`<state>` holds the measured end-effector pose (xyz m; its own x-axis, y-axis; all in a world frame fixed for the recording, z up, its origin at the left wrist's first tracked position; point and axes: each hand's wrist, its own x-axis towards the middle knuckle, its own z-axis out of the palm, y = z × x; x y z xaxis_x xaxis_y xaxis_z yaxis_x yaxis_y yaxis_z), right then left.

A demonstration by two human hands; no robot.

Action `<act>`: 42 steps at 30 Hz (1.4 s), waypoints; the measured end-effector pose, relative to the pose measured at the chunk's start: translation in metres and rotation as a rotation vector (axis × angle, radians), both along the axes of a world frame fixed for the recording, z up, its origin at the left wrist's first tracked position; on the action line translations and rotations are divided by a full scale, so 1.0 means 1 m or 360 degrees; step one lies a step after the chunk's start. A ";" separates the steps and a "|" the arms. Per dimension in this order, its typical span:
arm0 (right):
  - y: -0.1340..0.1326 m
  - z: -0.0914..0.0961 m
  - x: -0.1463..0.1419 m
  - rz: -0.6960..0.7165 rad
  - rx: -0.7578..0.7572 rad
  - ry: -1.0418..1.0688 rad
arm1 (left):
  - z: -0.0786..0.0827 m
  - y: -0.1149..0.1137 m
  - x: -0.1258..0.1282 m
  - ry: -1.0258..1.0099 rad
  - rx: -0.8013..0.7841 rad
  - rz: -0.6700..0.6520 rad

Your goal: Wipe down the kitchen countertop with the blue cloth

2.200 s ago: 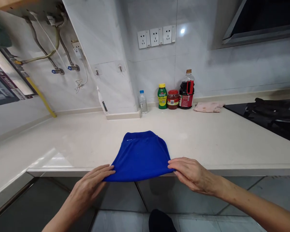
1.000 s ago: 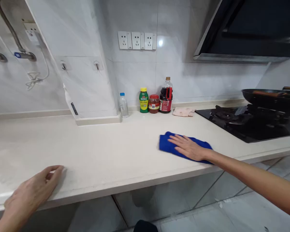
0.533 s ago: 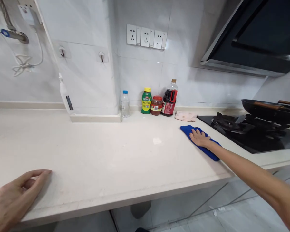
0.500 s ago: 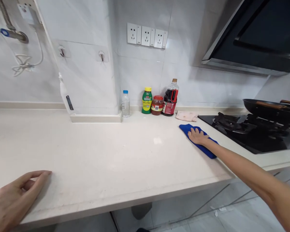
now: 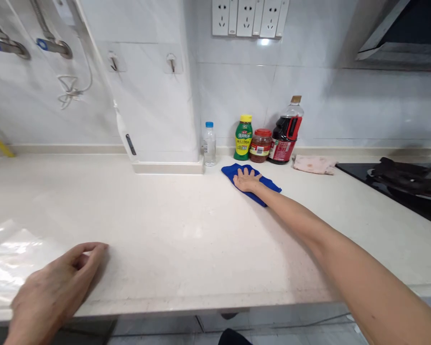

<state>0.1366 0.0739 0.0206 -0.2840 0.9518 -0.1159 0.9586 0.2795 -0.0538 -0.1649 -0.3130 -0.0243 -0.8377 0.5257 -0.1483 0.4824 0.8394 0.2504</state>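
My right hand (image 5: 247, 180) lies flat on a folded blue cloth (image 5: 265, 197), fingers spread, pressing it to the pale countertop (image 5: 158, 230). The cloth is in front of a green bottle with a yellow cap (image 5: 243, 139) and a red-lidded jar (image 5: 260, 145). My left hand (image 5: 59, 282) rests at the counter's front left, with thumb and forefinger tips together; nothing shows between them. Its other fingers are mostly hidden.
By the wall stand a clear blue-capped bottle (image 5: 209, 144) and a large dark sauce bottle (image 5: 286, 132). A pinkish folded cloth (image 5: 314, 164) lies beside the black gas stove (image 5: 409, 179). A tiled pillar (image 5: 154, 110) juts onto the counter.
My right hand has slid the blue cloth left along the counter, away from the stove and toward the bottles. The view has turned right-to-left and lower; my left hand keeps its shape.
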 end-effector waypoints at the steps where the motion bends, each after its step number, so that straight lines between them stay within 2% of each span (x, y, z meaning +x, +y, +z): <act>1: -0.011 -0.001 -0.010 0.0067 -0.0003 0.0001 | 0.008 0.001 0.009 -0.0030 0.0023 0.0019; 4: -0.050 -0.003 -0.029 0.0261 -0.0007 -0.0018 | 0.020 0.000 0.023 -0.0109 0.0103 0.0042; 8: -0.119 -0.007 -0.052 0.0592 -0.0017 -0.0026 | 0.021 -0.003 0.028 -0.0130 0.0233 -0.0004; 13: -0.210 -0.010 -0.085 0.1101 -0.0119 0.0130 | 0.025 -0.005 0.033 -0.0096 0.0325 -0.0066; 17: -0.250 -0.004 -0.079 0.1386 -0.0257 0.0190 | 0.025 -0.008 0.034 -0.0059 0.0361 -0.0061; 20: -0.259 0.001 -0.049 0.1529 -0.0298 0.0189 | 0.025 -0.011 0.033 -0.0039 0.0402 -0.0087; 24: -0.256 0.007 0.011 0.1663 -0.0304 0.0214 | 0.024 -0.010 0.034 -0.0033 0.0420 -0.0080; 28: -0.249 0.012 0.095 0.1675 -0.0249 0.0204 | 0.022 -0.010 0.036 -0.0025 0.0437 -0.0091; 32: -0.242 0.013 0.187 0.1609 -0.0091 0.0114 | 0.020 -0.010 0.038 -0.0023 0.0451 -0.0107; 35: -0.238 0.006 0.234 0.1522 0.0081 0.0063 | 0.018 -0.010 0.038 -0.0036 0.0449 -0.0098; 38: -0.238 -0.004 0.245 0.1514 0.0231 0.0008 | 0.016 -0.008 0.038 -0.0030 0.0449 -0.0077; 42: -0.246 -0.009 0.211 0.1552 0.0251 -0.0014 | 0.014 -0.006 0.038 -0.0007 0.0467 -0.0084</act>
